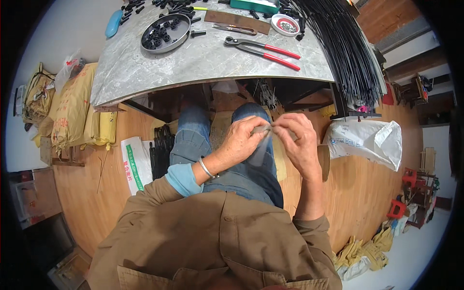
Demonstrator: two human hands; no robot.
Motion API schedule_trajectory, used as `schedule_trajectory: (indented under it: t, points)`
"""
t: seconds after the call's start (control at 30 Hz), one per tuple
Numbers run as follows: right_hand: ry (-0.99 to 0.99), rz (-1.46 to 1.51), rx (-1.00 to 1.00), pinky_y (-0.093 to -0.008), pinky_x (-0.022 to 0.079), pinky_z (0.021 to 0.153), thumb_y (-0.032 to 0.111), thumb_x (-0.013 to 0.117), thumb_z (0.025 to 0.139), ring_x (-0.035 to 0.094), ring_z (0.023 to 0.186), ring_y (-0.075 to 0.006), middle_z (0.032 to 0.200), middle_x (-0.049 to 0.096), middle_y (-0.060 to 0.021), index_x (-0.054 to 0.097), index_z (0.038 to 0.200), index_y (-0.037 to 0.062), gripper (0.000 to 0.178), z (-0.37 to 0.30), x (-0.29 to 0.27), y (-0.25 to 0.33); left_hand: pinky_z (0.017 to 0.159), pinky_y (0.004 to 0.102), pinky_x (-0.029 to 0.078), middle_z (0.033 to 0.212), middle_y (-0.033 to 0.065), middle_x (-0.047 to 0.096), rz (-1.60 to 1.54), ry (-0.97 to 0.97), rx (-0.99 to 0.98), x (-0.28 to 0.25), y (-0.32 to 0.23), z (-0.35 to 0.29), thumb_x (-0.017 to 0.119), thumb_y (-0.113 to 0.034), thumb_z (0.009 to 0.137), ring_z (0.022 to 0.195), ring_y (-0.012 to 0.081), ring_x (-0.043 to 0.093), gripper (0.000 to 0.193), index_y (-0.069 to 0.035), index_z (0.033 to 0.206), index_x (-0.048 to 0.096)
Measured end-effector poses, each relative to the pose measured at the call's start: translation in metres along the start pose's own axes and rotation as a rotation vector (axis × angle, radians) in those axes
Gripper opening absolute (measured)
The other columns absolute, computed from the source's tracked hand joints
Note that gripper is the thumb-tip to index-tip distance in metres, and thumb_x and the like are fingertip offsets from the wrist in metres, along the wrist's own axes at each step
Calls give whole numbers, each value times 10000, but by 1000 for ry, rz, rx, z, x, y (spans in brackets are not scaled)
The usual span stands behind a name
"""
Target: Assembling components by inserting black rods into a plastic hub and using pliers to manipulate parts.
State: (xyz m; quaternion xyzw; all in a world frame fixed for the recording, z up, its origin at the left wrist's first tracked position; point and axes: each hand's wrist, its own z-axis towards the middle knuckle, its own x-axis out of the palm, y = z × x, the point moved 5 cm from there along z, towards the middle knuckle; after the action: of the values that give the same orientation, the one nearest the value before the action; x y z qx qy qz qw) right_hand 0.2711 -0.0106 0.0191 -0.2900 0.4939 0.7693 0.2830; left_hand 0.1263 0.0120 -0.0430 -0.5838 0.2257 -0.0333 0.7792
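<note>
Above my lap, both hands are raised close together, with their fingertips almost meeting. My left hand [238, 141], with a silver bangle at its wrist, is closed in a pinch. Thumb and fingers of my right hand [300, 140] are pressed together just to its right. A small, thin greyish thing [261, 129] shows at the left fingertips; it is too blurred to name. Beyond the hands, on the table [203, 65], lie end-cutting pliers with red handles [281, 60] and a pair of scissors [236, 29].
A round metal dish [166, 48] holds black plastic parts; more lie loose behind it. A small white dish [285, 33] contains tiny metal pieces. Long black rods [345, 53] overhang the table's right end. A white sack [362, 142] lies right; filled sacks [72, 108] stand left.
</note>
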Motion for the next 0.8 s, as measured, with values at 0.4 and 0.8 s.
schedule_trajectory:
  t: [0.4, 0.8]
  points:
    - [93, 1059, 491, -239, 464, 808, 223, 636, 877, 581, 896, -102, 1006, 633, -38, 608, 1130, -3, 340, -14, 16, -44, 684, 224, 470, 902, -12, 629, -812, 254, -521, 13, 33, -14, 564, -171, 913, 775, 63, 575, 210, -21, 1050, 614]
    - [86, 1504, 654, -240, 488, 611, 159, 639, 853, 554, 682, -109, 865, 585, -13, 581, 1007, 47, 199, -32, 56, -54, 563, 265, 506, 832, 37, 620, -1103, 209, -680, 19, 27, -20, 533, -181, 921, 640, 112, 590, 209, -7, 1026, 582]
